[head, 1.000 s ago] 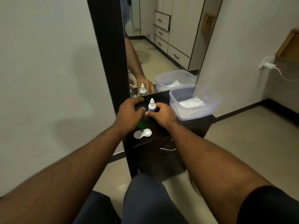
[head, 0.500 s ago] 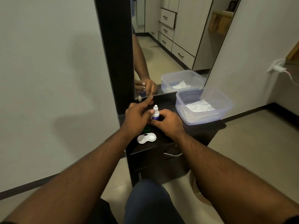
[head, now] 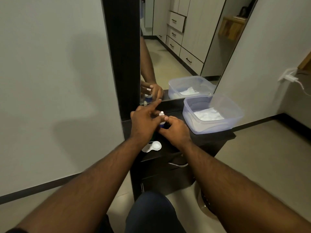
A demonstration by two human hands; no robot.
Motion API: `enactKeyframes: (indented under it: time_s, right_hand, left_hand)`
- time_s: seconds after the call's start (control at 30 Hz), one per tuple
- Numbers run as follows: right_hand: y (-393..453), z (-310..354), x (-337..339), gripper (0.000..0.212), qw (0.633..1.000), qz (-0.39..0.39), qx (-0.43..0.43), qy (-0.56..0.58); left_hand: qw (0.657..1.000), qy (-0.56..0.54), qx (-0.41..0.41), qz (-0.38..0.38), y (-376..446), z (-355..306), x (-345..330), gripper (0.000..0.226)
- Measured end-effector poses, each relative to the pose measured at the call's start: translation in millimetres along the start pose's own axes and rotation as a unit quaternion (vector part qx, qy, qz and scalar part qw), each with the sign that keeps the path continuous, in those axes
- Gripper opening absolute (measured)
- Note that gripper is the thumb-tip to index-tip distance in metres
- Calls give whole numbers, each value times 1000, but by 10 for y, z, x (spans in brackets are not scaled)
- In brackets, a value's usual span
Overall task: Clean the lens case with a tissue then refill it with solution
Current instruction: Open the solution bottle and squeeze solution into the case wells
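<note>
The right hand (head: 175,130) grasps the bottle (head: 161,120) on the dark desk (head: 217,137). The left hand (head: 143,121) pinches its tip, forefinger straight. The white case (head: 152,146) lies just below the left hand; a tub (head: 212,113) of tissue (head: 208,115) sits right, by the mirror (head: 176,47).

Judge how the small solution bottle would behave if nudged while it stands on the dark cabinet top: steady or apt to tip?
The solution bottle looks narrow and tall for its base, so probably tippy. It seems small enough to be light. The right hand grips its lower body, likely steadying it, while the left hand is at its tip.
</note>
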State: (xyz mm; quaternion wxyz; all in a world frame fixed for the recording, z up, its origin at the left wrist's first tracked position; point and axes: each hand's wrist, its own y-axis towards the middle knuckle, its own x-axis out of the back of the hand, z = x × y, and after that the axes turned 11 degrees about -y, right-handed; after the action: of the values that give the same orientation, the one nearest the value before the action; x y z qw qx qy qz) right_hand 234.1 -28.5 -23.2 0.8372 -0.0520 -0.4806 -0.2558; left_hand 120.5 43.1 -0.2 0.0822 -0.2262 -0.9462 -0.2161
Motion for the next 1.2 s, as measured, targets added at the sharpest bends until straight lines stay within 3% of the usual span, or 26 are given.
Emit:
enactKeyframes:
  time_s: [0.1, 0.27, 0.43, 0.6, 0.73, 0.8, 0.9, 0.97, 1.2]
  right_hand:
    - [7, -9, -11, 28, 1000, -5, -14, -3]
    - [-9, 19, 39, 17, 1000, -10, 3, 0]
    - [-7, 18, 10, 34, 1000, -14, 3, 10]
    - [-5, 35, 30, 32, 1000, -6, 3, -1]
    - [-10, 47, 41, 36, 1000, -2, -4, 2]
    - [-14, 53, 42, 36, 1000, -5, -5, 1]
    - [-16, 58, 41, 27, 1000, -3, -4, -7]
    - [-9, 59, 44, 21, 1000, -7, -4, -15]
    - [0, 46, 28, 36, 1000, -10, -12, 6]
  left_hand:
    - [997, 44, -48, -38, -45, -6, -31, 72]
    - [993, -95, 18, 71, -154, -47, 5, 79]
    - [997, -62, 11, -52, -225, -3, 105, 67]
    - [999, -37, 30, 22, -84, -66, 75, 46]
    - [998, -35, 10, -55, -132, -78, 37, 19]
    - [997, -47, 1, -69, -139, -61, 34, 24]
    - [997, -78, 15, -9, -106, -89, 5, 42]
    - [997, -73, 27, 10, -65, -119, -41, 39]
    - [994, -54, -36, -92, 122, -289, -67, 18]
